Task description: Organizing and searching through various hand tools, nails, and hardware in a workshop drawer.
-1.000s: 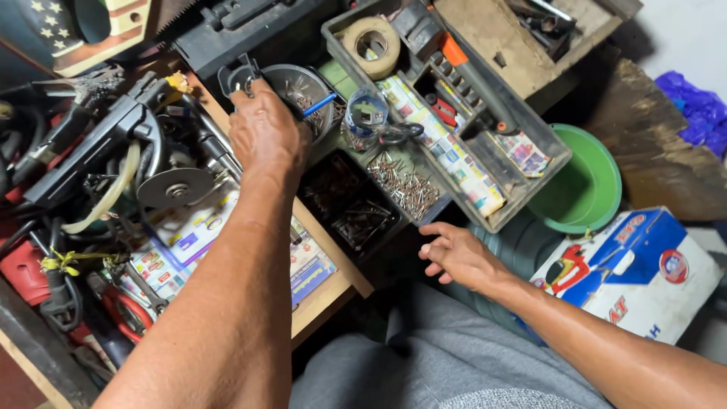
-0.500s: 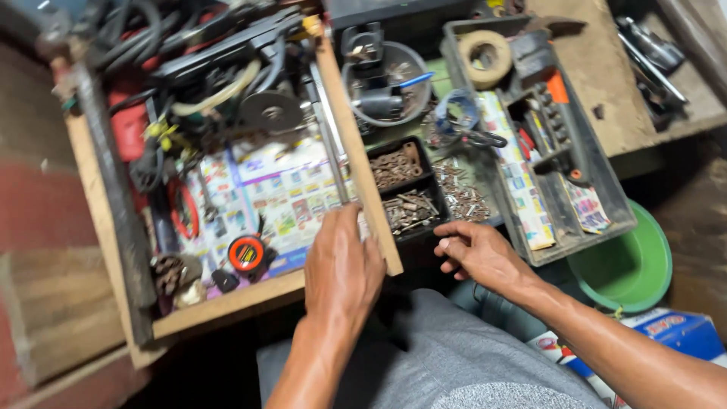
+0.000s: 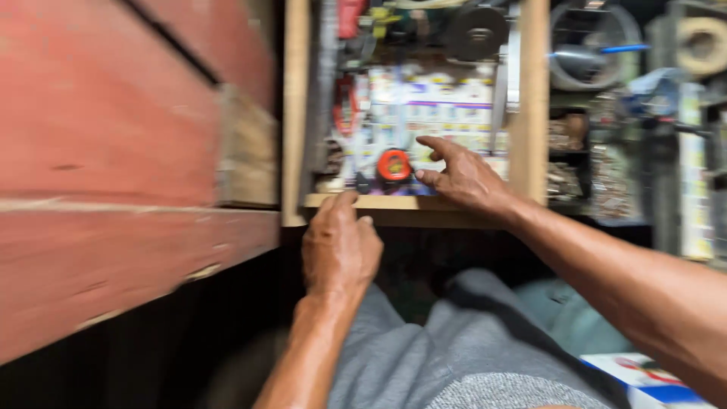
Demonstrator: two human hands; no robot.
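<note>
- One wooden drawer (image 3: 413, 201) lies ahead of both hands, its long axis running away from the person.
- Left hand (image 3: 339, 246) curls over its front edge.
- Right hand (image 3: 458, 176), fingers spread and empty, reaches inside.
- Orange tape measure (image 3: 394, 164) sits just left of it, nearer that hand.

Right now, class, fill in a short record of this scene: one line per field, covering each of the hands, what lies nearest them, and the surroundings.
View: head camera looking down, picture blurred
Left hand: fingers on the front edge of the wooden tray
Right hand: open, inside the tray, fingers spread over the printed paper lining
Nearest thing: orange and black tape measure, just beside the right fingertips
Further in the tray: round metal disc
Left side: red wooden boards
Clothing: grey shorts
</note>
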